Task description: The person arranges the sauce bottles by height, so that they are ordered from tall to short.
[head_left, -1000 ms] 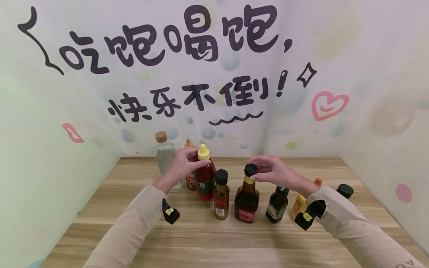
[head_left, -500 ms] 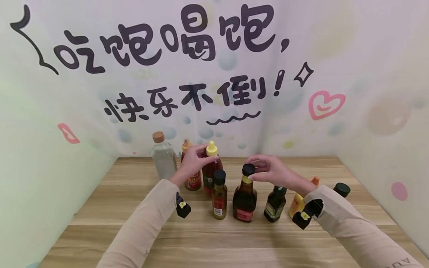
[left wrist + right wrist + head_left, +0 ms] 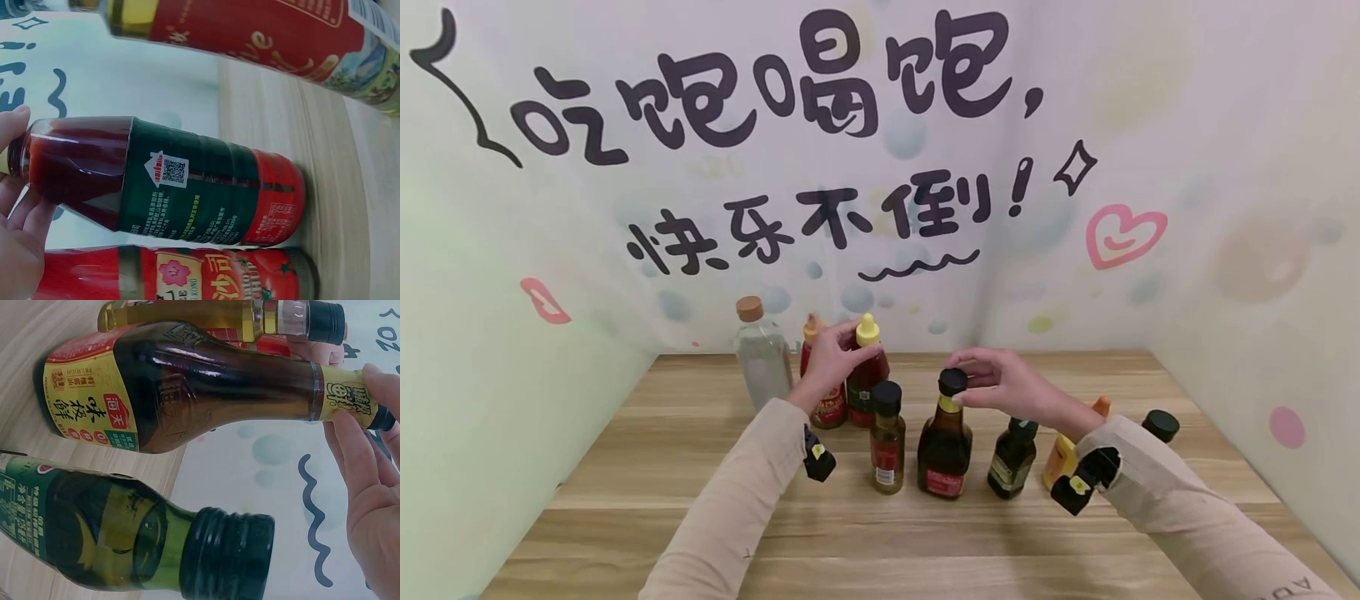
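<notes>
In the head view my left hand grips the neck of a dark red sauce bottle with a yellow nozzle cap. The left wrist view shows its green label and the thumb and fingers round the neck. Close beside it stands a ketchup bottle with tomatoes on its label, partly hidden by my hand. My right hand pinches the neck of a brown soy sauce bottle, just below the black cap. The soy sauce bottle's yellow and red label shows in the right wrist view. Both held bottles are upright.
A clear bottle with a brown cap stands back left. A small oil bottle is in front, between the held bottles. Rightward come a dark green bottle, a yellow bottle and a green-capped one, partly behind my sleeve.
My left hand has moved the yellow-capped sauce bottle right and back, to beside the ketchup bottle. My right hand keeps its hold on the soy sauce bottle; the head view has shifted slightly.
</notes>
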`<action>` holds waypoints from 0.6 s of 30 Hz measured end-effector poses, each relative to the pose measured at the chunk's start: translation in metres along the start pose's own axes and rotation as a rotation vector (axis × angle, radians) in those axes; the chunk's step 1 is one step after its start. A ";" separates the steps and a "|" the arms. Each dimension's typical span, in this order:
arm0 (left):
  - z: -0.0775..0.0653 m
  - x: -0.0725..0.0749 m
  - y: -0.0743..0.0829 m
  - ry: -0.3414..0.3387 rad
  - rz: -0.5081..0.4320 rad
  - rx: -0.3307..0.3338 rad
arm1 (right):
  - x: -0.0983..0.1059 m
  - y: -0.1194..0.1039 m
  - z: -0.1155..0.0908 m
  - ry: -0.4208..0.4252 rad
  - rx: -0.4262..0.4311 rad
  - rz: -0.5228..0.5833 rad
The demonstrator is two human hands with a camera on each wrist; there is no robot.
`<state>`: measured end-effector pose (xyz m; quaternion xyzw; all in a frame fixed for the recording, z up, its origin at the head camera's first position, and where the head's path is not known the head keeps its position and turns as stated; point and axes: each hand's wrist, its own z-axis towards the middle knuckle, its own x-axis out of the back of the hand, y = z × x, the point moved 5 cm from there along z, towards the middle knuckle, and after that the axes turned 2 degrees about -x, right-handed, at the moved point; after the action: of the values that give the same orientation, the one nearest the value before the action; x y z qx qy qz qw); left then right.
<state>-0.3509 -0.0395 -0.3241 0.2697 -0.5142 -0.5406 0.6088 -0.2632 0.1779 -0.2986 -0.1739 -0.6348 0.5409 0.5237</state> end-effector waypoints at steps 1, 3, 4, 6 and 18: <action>0.000 0.000 -0.001 0.004 -0.001 0.007 | 0.000 0.000 0.000 0.000 -0.004 -0.001; 0.001 -0.002 -0.002 0.009 -0.002 0.011 | 0.000 0.001 0.000 -0.001 -0.003 -0.003; 0.001 -0.002 -0.001 0.008 -0.002 0.011 | 0.000 0.001 0.000 -0.002 -0.002 -0.006; 0.002 -0.004 0.000 0.002 0.001 0.002 | 0.001 0.000 0.000 -0.003 0.001 -0.005; 0.005 -0.009 0.000 0.026 0.046 -0.020 | 0.000 0.001 0.001 -0.001 0.019 -0.007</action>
<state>-0.3542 -0.0301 -0.3251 0.2589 -0.5067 -0.5281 0.6303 -0.2642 0.1777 -0.2998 -0.1665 -0.6307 0.5451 0.5266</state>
